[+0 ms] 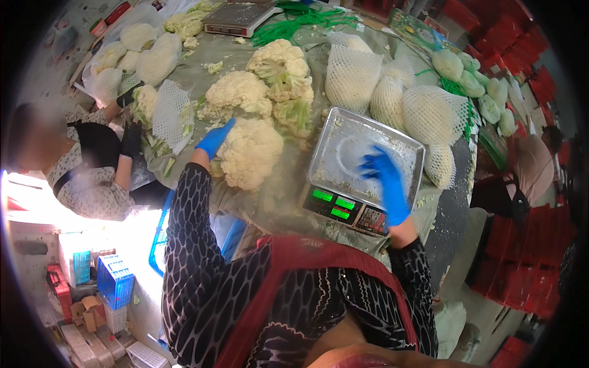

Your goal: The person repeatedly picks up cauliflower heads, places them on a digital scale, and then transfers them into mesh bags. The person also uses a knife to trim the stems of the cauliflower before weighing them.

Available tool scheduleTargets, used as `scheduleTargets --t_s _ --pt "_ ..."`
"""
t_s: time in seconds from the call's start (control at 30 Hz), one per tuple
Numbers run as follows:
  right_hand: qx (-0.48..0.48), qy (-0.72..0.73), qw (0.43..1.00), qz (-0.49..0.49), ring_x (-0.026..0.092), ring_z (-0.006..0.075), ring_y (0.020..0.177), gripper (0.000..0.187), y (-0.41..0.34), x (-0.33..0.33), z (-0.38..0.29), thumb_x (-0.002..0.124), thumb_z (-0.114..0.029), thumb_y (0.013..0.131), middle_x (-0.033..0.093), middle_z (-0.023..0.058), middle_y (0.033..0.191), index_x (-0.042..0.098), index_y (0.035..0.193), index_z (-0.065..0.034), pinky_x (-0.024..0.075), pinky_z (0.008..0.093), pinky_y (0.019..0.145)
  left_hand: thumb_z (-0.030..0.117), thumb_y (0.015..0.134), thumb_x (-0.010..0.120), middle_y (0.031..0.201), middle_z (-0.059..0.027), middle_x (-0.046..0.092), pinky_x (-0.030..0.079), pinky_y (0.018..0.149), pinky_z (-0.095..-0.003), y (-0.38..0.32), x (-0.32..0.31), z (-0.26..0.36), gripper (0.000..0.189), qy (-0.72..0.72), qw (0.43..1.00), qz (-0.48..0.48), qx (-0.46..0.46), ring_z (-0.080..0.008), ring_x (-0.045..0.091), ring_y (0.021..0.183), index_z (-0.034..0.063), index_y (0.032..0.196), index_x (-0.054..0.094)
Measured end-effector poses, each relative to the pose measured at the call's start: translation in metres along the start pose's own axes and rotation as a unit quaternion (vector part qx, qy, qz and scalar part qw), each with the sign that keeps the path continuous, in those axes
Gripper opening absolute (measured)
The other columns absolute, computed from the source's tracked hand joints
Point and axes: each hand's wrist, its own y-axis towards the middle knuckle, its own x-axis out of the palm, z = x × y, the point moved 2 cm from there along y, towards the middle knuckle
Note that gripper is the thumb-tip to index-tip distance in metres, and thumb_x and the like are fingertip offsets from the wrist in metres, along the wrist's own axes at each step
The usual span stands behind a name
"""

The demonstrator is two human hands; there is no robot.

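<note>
My left hand, in a blue glove, grips the left side of a large cauliflower head on the covered table; part of its fingers is hidden behind the head. Over the metal pan of a digital scale is my blue-gloved right hand, blurred, fingers spread, with nothing visible in it. Green figures glow on the scale's display. Beyond the gripped head lie more bare cauliflowers, some showing green stalks. Cauliflowers in white foam nets stand behind and right of the scale.
At left, a co-worker's black-gloved hands are at a cauliflower beside a foam net. Netted heads lie at the far left. A second scale and green ties are at the back. Red crates stand right.
</note>
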Motion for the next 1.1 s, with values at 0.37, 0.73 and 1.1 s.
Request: scheduleTargets --t_s 0.37,0.73,1.1 --pt "0.375 0.317 0.864 -0.112 0.056 0.0295 0.117 0.083 0.036 0.200 0.129 0.050 -0.062 0.091 0.041 0.0192 0.141 0.024 0.150 -0.0098 0.0534 0.0426 0.091 0.025 0.078 0.080 0.145 -0.0149 0.039 0.038 0.106 -0.0378 -0.073 0.009 -0.031 0.089 -0.077 0.963 -0.065 0.249 -0.0265 0.041 0.131 0.0116 0.150 0.029" --pt "0.176 0.203 0.963 0.022 0.059 0.0289 0.111 0.056 0.001 0.126 0.011 0.043 -0.049 0.100 0.051 0.0171 0.133 0.039 0.143 -0.0143 0.0509 0.0434 0.090 0.008 0.064 0.083 0.118 -0.0082 0.054 0.039 0.102 -0.0415 -0.182 0.063 0.037 0.075 0.048 0.792 0.035 0.608 -0.0292 0.046 0.118 0.0097 0.132 0.050" --pt "-0.048 0.006 0.952 0.301 0.056 0.0185 0.114 0.045 -0.050 -0.034 0.004 0.052 -0.024 0.099 0.055 0.0078 0.132 0.046 0.140 -0.0055 0.0455 0.0319 0.096 0.010 0.074 0.071 0.118 -0.0087 0.053 0.039 0.097 -0.0443 -0.200 0.248 0.109 0.065 0.268 0.669 -0.065 0.691 -0.0351 0.042 0.111 0.0191 0.136 0.053"
